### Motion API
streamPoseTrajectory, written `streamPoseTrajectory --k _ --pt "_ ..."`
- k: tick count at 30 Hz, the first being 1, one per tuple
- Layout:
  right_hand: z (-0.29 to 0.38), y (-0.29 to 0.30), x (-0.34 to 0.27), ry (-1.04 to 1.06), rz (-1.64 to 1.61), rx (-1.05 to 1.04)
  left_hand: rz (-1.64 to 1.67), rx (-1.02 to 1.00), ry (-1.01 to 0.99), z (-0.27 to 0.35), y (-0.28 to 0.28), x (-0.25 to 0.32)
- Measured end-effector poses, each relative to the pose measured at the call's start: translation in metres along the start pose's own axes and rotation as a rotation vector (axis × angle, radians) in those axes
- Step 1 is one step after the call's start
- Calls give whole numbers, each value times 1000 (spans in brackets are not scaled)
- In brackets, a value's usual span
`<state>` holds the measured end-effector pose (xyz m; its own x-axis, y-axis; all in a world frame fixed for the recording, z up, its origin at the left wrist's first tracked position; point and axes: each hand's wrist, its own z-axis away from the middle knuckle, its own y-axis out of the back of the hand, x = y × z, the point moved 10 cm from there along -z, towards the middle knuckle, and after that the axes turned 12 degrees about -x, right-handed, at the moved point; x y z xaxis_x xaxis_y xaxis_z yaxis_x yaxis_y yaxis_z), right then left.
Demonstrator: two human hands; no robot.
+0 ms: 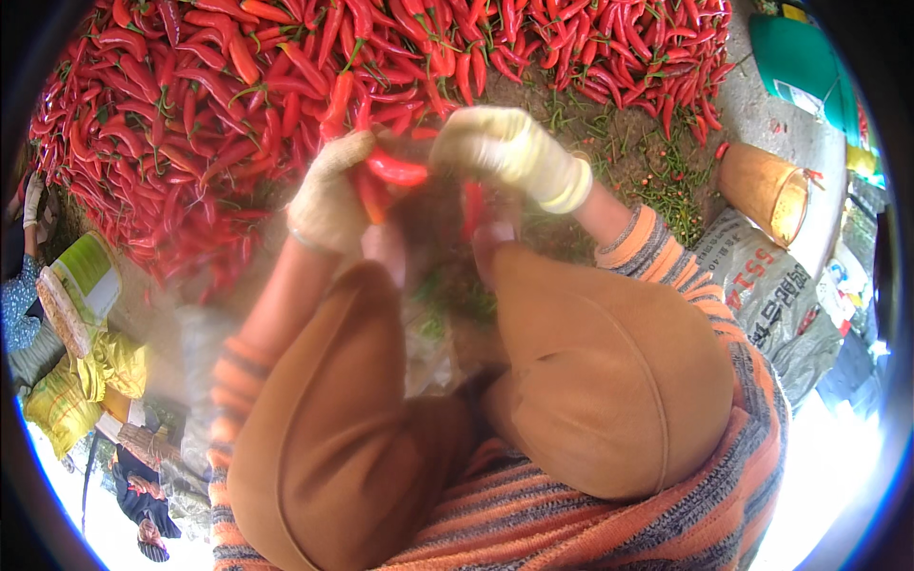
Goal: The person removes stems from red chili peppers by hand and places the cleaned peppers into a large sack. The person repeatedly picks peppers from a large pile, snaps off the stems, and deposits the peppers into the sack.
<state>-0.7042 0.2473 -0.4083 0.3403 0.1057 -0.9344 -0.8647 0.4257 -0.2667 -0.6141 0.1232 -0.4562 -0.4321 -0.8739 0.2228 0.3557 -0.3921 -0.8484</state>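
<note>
My left hand (332,193), in a white knit work glove, is closed around several red chili peppers (397,171) that stick out between thumb and fingers. Opposite it, my right hand (503,153) wears a matching glove with a yellowish cuff. Its fingers are curled and motion-blurred, so whether they pinch anything is unclear. Below the right hand a blurred red pepper (472,207) shows near my shoe (493,239). A large heap of red chili peppers (207,107) spreads just beyond both hands. Green pepper stems (671,189) litter the ground on the right.
My bent knees (614,371) rise below the hands. At right are an orange bucket (757,182) on its side, a grey printed sack (771,300) and a green container (803,64). Leftward stand a labelled bucket (93,278), yellow sacks (68,400) and other people (25,292).
</note>
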Motion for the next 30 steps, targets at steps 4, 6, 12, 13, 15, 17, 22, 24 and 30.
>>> streamPoseTrajectory --k 4,6,12,13,15,17,22,24,30 --pt "12 30 19 -87 -289 277 -24 115 16 6 16 2" --pt "12 31 28 -141 -342 318 -63 -36 18 4 0 2" --pt "-4 15 30 -109 -473 283 -370 -61 282 7 -15 -15" --pt "-4 15 28 -115 -491 276 -410 -70 310 7 -17 -16" --pt "-2 17 19 -157 -300 192 -475 -63 366 9 -20 -19" --pt "3 18 12 -211 -92 62 -599 -21 419 10 -18 -22" --pt "21 8 26 -335 376 -178 -1029 82 563 9 -7 -20" --pt "18 -4 18 -174 884 -218 -1333 32 537 2 -13 -13" --pt "23 -26 29 -147 1007 -305 -2056 -207 344 -8 -49 -16"
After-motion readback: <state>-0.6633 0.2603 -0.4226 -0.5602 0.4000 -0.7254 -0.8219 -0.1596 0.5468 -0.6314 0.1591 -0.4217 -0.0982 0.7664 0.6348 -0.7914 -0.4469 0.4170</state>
